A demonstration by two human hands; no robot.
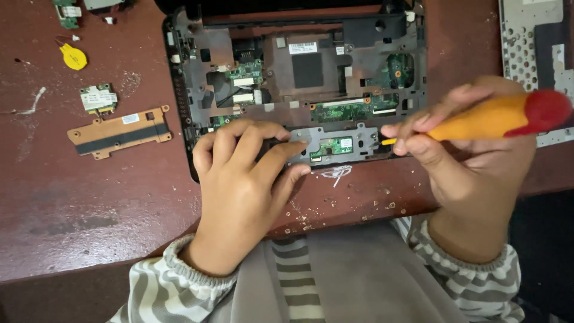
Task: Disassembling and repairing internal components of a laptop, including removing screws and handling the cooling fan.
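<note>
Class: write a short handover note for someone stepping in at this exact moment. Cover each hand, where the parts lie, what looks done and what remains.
Left hand presses on the front edge of the opened laptop base.
Right hand grips an orange screwdriver, tip at the grey metal bracket.
Done: top cover is off; copper plate, small card and yellow coin cell lie on the table at left.
Left: bracket and green boards are still in the base.

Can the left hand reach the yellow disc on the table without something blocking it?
Probably yes: the left hand rests on the laptop chassis, and only bare table lies between it and the yellow disc.
</note>
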